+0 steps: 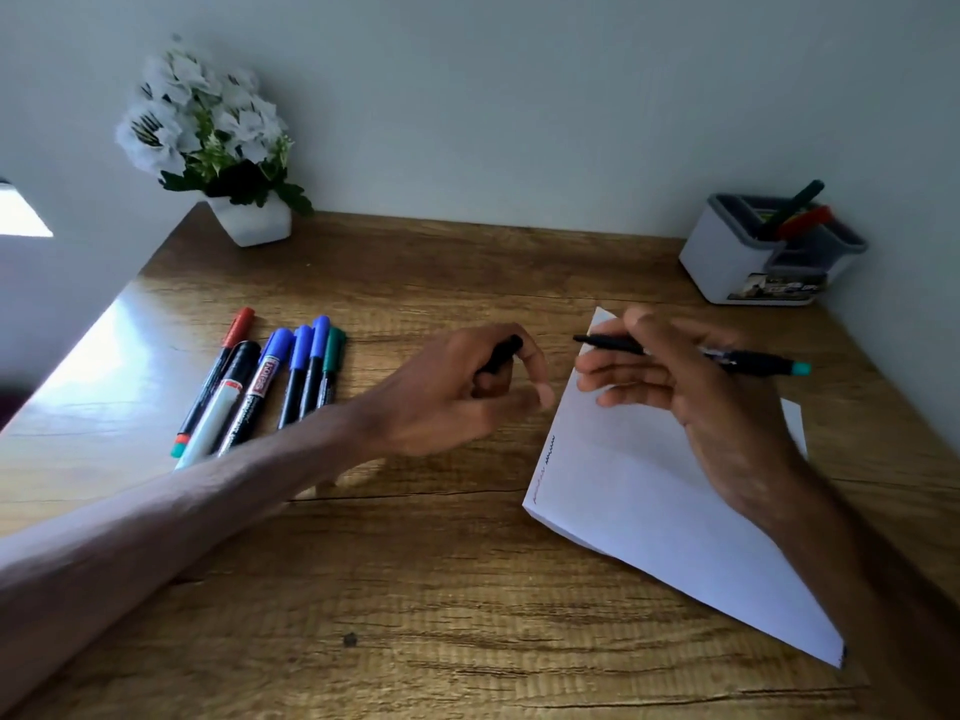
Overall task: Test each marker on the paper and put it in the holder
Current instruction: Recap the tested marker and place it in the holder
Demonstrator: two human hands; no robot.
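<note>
**Grip.** The right hand (717, 397) pinches the marker (753, 361) between thumb and fingers at mid-barrel. The left hand (457, 392) curls its fingers round the cap (501, 353). The marker is uncapped and lies nearly level above the far corner of the paper (623, 501), with its tip pointing left. The cap is just left of that corner.

**Step in hand: test stroke.**
1. Shift the pinch toward the tip; a mid-barrel hold probably gives poor control.
2. Tilt the tip down onto a bare part of the paper, beside the scribbles (545, 465) at its left edge.
3. Draw a short, light squiggle. The paper lies loose on the table (415, 589) and may slide, so steady it with the left hand if needed.
4. Keep the cap in hand and refit it fully before moving to the holder (727, 262).

**Count.**
- In hand: one marker, one cap.
- Loose markers (291, 376), left of the paper: six caps visible (one red, one black, three blue, one green).
- In the holder, beyond the paper's far right: two, one dark and one red.
- Scribbles on the paper: two, one reddish and one black.
- Paper: one sheet or pad; which of the two cannot be told.
- Plant (218, 142), far left of the paper: one.
</note>
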